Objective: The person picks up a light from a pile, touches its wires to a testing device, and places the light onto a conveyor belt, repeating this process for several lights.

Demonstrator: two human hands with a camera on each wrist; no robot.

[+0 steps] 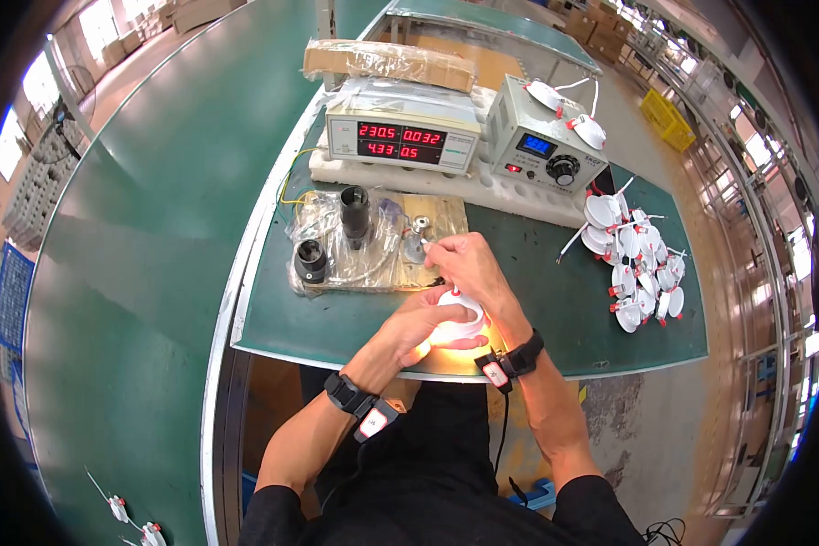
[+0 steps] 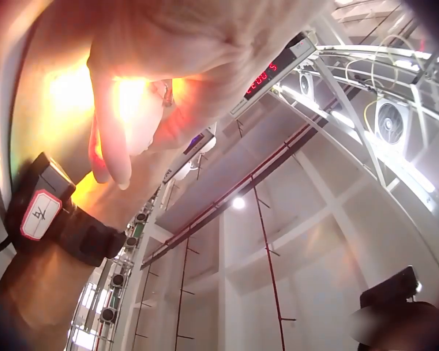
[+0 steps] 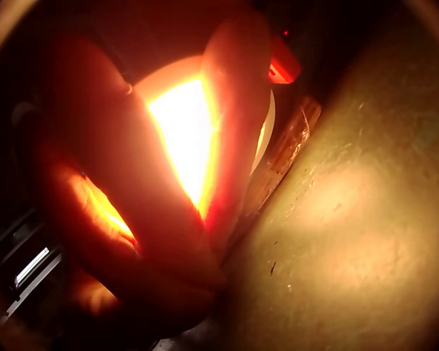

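My left hand grips a round white lamp, which glows brightly over the table's front edge. In the left wrist view the left hand curls round the glare. The right wrist view shows fingers across the lit face of the lamp, with a red clip at its rim. Just above the lamp, my right hand pinches something small, likely a wire end, at a metal contact post on the wrapped board. The thing between its fingertips is too small to make out.
Two black cylindrical sockets stand on the plastic-wrapped board. Behind are a meter with red digits and a grey box with a dial. Several white lamps lie piled at the right. A yellow crate is farther back.
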